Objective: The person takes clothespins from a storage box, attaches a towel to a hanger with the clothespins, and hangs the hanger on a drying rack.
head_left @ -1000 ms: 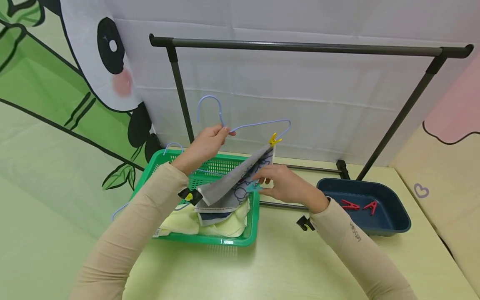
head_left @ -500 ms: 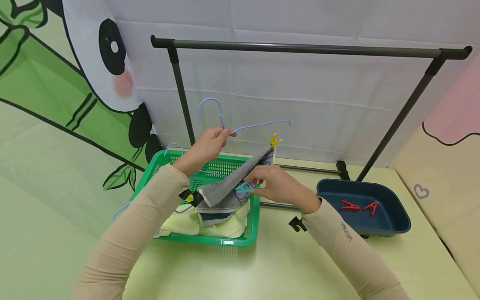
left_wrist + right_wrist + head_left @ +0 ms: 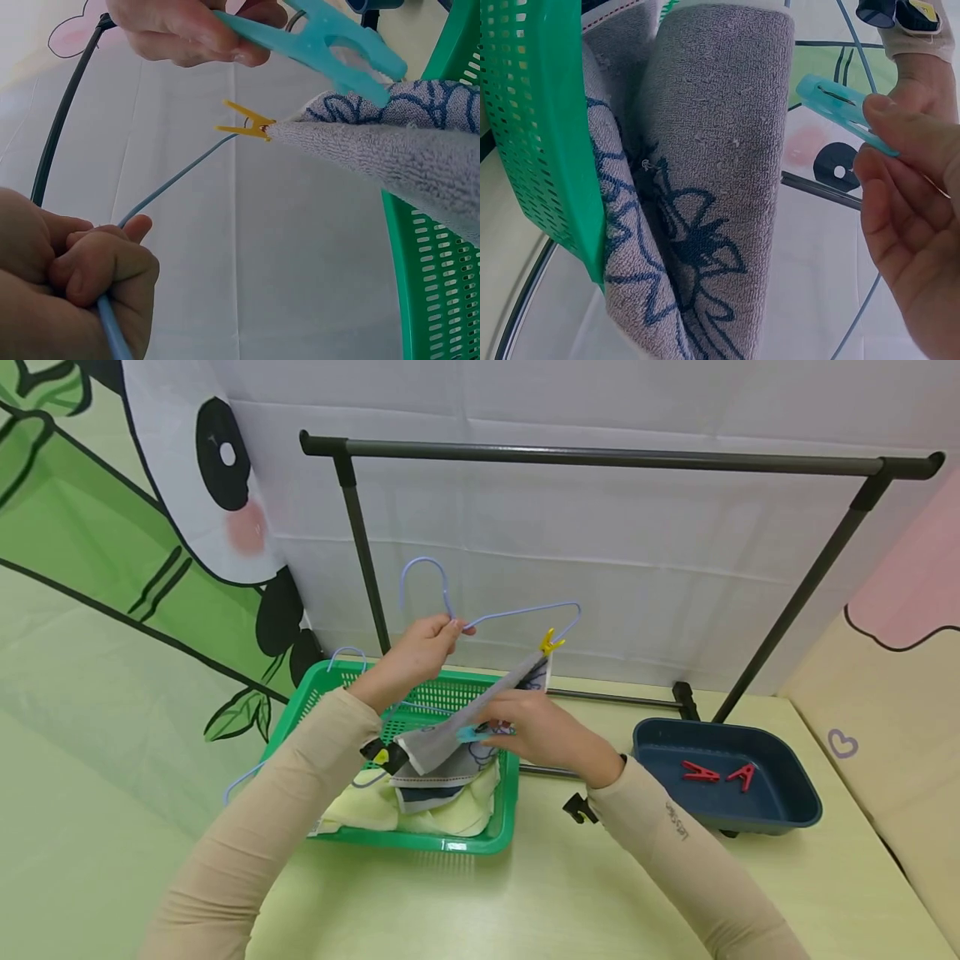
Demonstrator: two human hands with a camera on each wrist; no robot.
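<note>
Toward the far left corner of the pale surface (image 3: 570,893), a blue hanger (image 3: 114,330) is held in the air by the left grip (image 3: 412,656), whose fingers and thumb are curled closely round the wire below the hook. The hook is turned upward, and one arm of the hanger is pointed toward the surface's right edge. At the end of that arm a patterned grey towel (image 3: 442,739) is fastened by a yellow clip (image 3: 551,643); from there it is slanted down and leftward, its lower end hung over yellow cloth (image 3: 367,806) in a green basket (image 3: 512,802). Whether the two cloths are touching cannot be told.

By the right grip (image 3: 551,733) a teal clip (image 3: 311,49) is pinched between thumb and fingers, which are parted only by the clip. It is held just beside the towel; a gap between them is seen from the right wrist.

A second hanger (image 3: 345,648) is lodged in the basket, its hook raised at the far rim. Near the surface's far right corner a dark blue tray (image 3: 787,785) is placed, with two red clips (image 3: 700,771) contained in it. Along the far edge, a dark rack (image 3: 615,457) is set up.
</note>
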